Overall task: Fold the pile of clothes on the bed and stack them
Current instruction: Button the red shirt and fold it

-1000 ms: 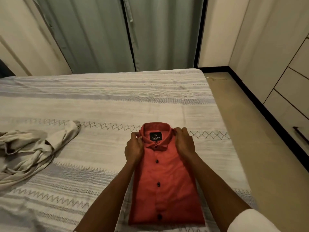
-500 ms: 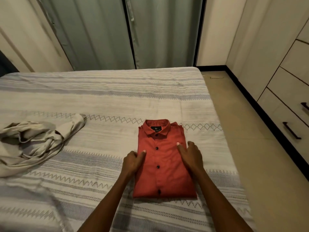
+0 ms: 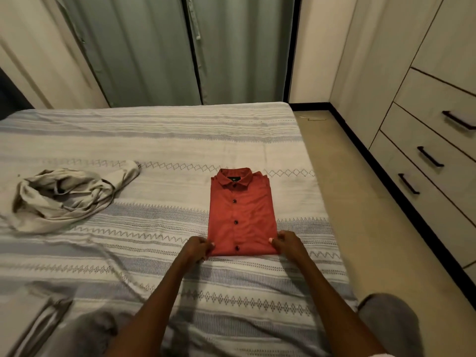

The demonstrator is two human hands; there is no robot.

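**Folded shirt held at its near corners**

The red shirt (image 3: 242, 212) lies folded flat on the bed (image 3: 159, 140), collar toward the far edge, near the bed's right edge. The left hand (image 3: 197, 249) pinches the shirt's near left corner; the right hand (image 3: 288, 244) pinches the near right corner, though the fingers under the fabric appear hidden. A crumpled beige garment (image 3: 67, 198) lies well apart, toward the bed's left edge.

Folded red button-up shirt (image 3: 242, 215), collar away, near bed's (image 3: 154, 140) right edge; crumpled beige garment (image 3: 67, 199) toward left edge.
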